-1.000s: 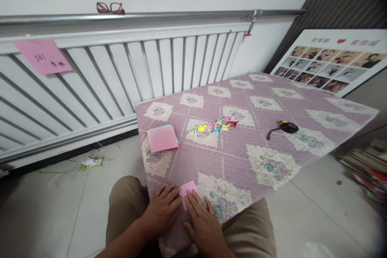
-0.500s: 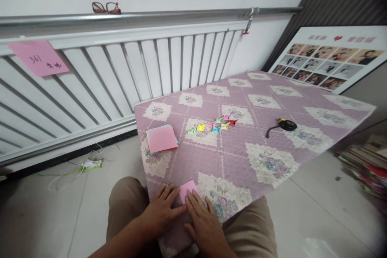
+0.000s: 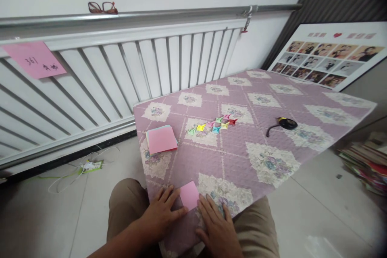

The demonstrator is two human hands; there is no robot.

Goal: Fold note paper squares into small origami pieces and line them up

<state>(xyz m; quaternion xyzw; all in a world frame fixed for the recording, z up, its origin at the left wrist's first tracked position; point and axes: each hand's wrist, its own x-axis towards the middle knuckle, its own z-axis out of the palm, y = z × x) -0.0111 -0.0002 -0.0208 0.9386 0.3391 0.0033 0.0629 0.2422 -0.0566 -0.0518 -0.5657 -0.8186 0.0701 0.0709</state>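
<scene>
A small pink paper square (image 3: 190,196) lies flat near the table's front corner, between both hands. My left hand (image 3: 162,211) rests on the cloth with fingers spread, its thumb and fingertips at the paper's left and lower edges. Flat on the cloth at the paper's right side is my right hand (image 3: 216,221), fingers stretched out, fingertips by its edge. Farther back on the left sits a stack of coloured paper sheets (image 3: 162,140), pink on top. Several small folded paper pieces (image 3: 212,125) in various colours stand mid-table.
The table wears a purple floral tablecloth (image 3: 208,157). A black object with a strap (image 3: 287,123) lies to the right. Behind stands a white radiator (image 3: 151,64), with eyeglasses (image 3: 102,7) on the pipe above. A photo board (image 3: 329,54) leans at the far right.
My right hand has slid rightward off the pink paper square, uncovering it. The left hand has stayed nearly in place. The view has shifted slightly.
</scene>
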